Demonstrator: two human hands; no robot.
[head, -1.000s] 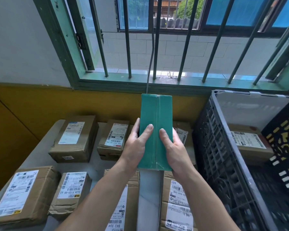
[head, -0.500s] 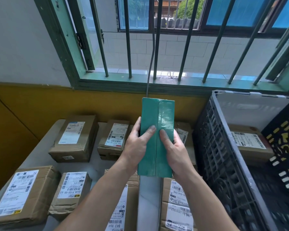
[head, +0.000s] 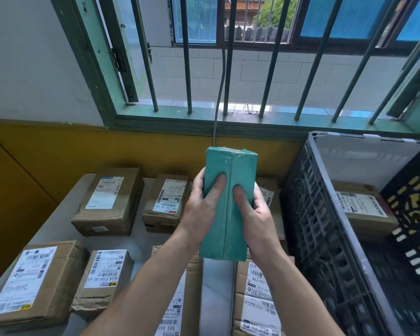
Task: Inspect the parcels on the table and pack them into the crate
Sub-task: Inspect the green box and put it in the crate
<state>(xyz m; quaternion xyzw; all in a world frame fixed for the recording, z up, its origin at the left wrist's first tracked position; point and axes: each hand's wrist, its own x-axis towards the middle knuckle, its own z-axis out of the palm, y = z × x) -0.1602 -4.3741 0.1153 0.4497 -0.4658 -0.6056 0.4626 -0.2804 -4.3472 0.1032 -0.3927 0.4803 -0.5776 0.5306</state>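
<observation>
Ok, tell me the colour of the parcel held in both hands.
Teal green parcel, glossy with tape; the head view shows it.

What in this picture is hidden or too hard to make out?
- Green parcel, head view: far side faces away; any label unseen.
- Brown parcel behind it: mostly hidden by the green parcel and right hand.
- Crate: cut off by the right edge.
- Label print: too small.

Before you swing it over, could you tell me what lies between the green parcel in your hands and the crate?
In the head view, nothing stands between the green parcel and the crate except your right hand gripping its side.
</observation>
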